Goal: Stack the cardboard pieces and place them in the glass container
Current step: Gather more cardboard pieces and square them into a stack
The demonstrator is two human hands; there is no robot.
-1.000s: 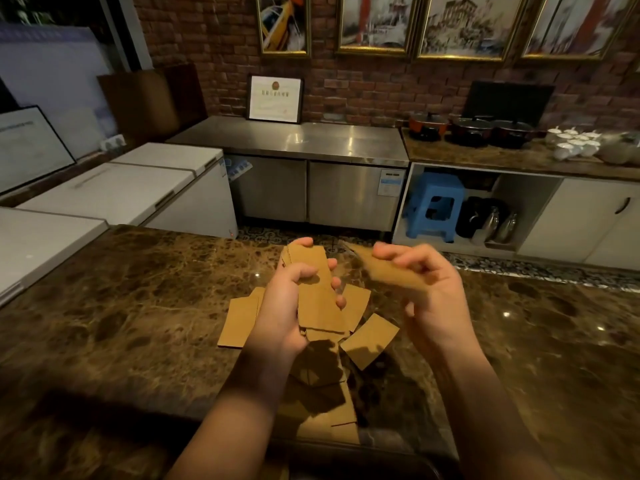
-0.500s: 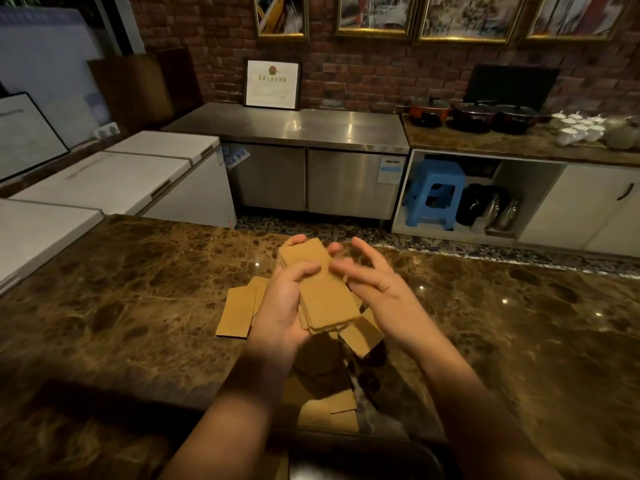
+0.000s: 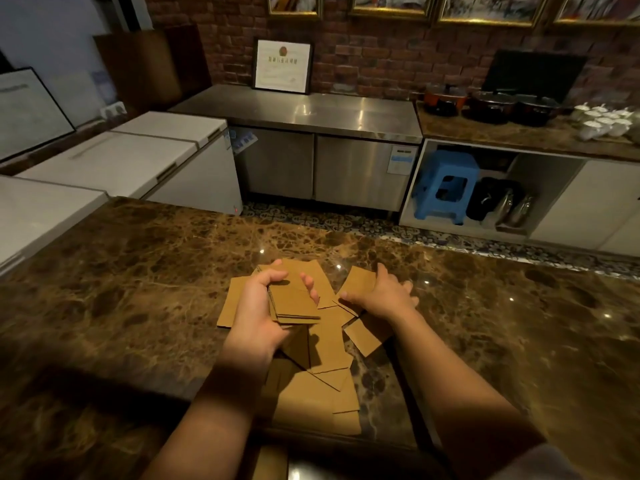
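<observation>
Right hand (image 3: 381, 296) has dropped onto loose cardboard pieces (image 3: 360, 282) beside the held stack (image 3: 294, 303).

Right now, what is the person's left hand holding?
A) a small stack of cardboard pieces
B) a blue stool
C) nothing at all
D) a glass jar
A: the left hand grips a stack of cardboard pieces above the marble counter, while the right hand reaches to loose cardboard pieces lying there.

loose cardboard pieces (image 3: 322, 393) partly under forearms, certificate (image 3: 283, 66) text illegible
</observation>
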